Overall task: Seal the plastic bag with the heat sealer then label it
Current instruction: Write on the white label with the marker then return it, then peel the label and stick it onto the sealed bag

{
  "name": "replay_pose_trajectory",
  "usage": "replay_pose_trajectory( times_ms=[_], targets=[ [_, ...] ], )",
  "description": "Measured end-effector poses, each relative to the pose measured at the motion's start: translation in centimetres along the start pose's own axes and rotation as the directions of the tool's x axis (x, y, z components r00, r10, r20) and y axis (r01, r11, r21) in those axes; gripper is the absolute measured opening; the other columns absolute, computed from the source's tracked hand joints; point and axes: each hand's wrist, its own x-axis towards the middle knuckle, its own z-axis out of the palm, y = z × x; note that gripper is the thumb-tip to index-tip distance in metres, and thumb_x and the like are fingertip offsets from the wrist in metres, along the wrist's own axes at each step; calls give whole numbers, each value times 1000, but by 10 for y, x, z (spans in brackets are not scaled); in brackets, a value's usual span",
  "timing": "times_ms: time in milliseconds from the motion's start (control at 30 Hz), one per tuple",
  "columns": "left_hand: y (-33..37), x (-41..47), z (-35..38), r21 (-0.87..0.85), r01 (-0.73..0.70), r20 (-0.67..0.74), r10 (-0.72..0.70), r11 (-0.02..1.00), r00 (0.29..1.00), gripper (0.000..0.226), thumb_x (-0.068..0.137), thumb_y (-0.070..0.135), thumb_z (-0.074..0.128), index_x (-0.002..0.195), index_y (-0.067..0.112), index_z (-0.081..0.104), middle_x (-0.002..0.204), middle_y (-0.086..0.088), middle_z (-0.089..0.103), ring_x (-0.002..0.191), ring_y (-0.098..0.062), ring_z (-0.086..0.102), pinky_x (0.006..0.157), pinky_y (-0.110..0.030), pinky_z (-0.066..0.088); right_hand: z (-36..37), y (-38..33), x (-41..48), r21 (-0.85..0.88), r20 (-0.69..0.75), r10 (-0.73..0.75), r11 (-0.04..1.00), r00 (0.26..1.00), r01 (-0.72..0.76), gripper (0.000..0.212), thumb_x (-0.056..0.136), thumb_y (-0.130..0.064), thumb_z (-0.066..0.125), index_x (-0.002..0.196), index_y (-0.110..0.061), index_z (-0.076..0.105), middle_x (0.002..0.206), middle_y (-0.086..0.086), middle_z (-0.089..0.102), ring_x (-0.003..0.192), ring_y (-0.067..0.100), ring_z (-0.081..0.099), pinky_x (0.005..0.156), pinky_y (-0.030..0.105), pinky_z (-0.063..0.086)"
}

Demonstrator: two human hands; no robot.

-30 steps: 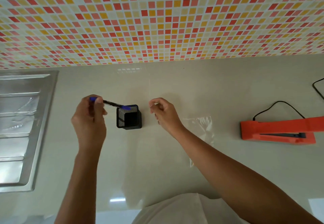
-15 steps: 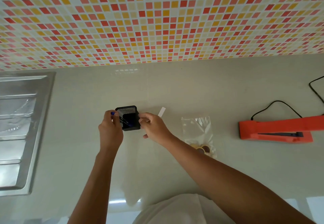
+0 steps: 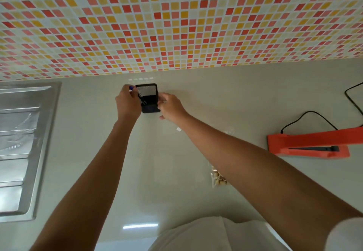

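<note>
Head view: left hand (image 3: 127, 101) grips a blue pen (image 3: 131, 88) at the mesh holder (image 3: 149, 97); right hand (image 3: 170, 106) steadies the holder's other side, fingers curled on it. Plastic bag (image 3: 218, 178) lies nearer the body, under the right forearm, long axis running away from the person; the white label (image 3: 178, 129) sits between. Right hand is nearer both, I judge.

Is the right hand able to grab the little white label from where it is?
Probably yes: the white label lies uncovered on the counter just beside the right hand, with nothing between.
</note>
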Motion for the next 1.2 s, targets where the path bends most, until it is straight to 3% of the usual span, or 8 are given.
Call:
replay_pose_trajectory(
  times_ms=[233,400,600,667,800,1000,1100,1200],
  targets=[
    [9,17,11,-14,53,27,-52,999,998,27,104,19,39,118,4,56,109,-22,65,77,-23,53,54,-23,35,-6,0,23,-67,13,-33,997,999,34,45,95,2,41,134,-13,60,126,13,66,108,35,64,87,51,59],
    [10,11,12,-35,38,31,-37,999,999,25,102,18,48,120,3,57,112,-18,68,85,-22,59,66,-23,40,-13,21,18,-235,19,-129,963,991,130,46,94,3,46,136,-8,58,132,16,64,119,30,61,96,29,45],
    [1,-6,16,-161,131,6,-132,978,991,57,95,30,61,143,10,39,138,-12,56,119,-26,59,88,-29,51,-27,75,-10,-571,55,-141,808,988,147,44,93,-14,61,137,-14,53,133,11,53,127,28,44,98,43,49],
    [-2,-19,17,-129,36,-115,-51,991,992,57,94,30,62,143,11,39,139,-10,53,125,-25,53,98,-34,48,-27,91,-21,-612,60,-156,774,986,160,46,91,-14,64,136,-15,53,132,10,51,125,27,43,93,43,51],
    [-7,-57,23,-144,-227,-292,177,963,940,34,92,19,61,124,10,54,119,-7,59,108,-18,56,89,-25,46,-22,110,-32,-636,-2,-196,757,981,150,44,88,-10,65,130,-16,56,128,8,53,121,28,43,89,44,53],
    [-44,-93,56,-101,-194,75,202,976,977,18,90,17,64,107,11,63,94,-2,68,80,-17,64,74,-36,56,-20,115,-32,-630,-32,-284,750,958,202,31,85,0,63,115,-10,67,114,9,62,112,28,51,86,45,53],
    [-60,-107,73,-63,-110,246,122,992,961,18,86,11,63,103,14,67,90,-3,71,80,-23,67,76,-36,56,-22,117,-32,-511,-80,-261,839,962,185,33,84,2,61,116,-7,66,112,11,65,110,27,58,90,38,52],
    [-62,-114,84,9,-105,291,98,994,952,22,82,12,65,104,12,69,94,-8,68,85,-28,63,76,-37,54,-27,120,-33,-371,-199,-241,916,950,155,33,86,8,51,112,-4,67,105,13,70,100,27,65,89,37,53]
  ],
)
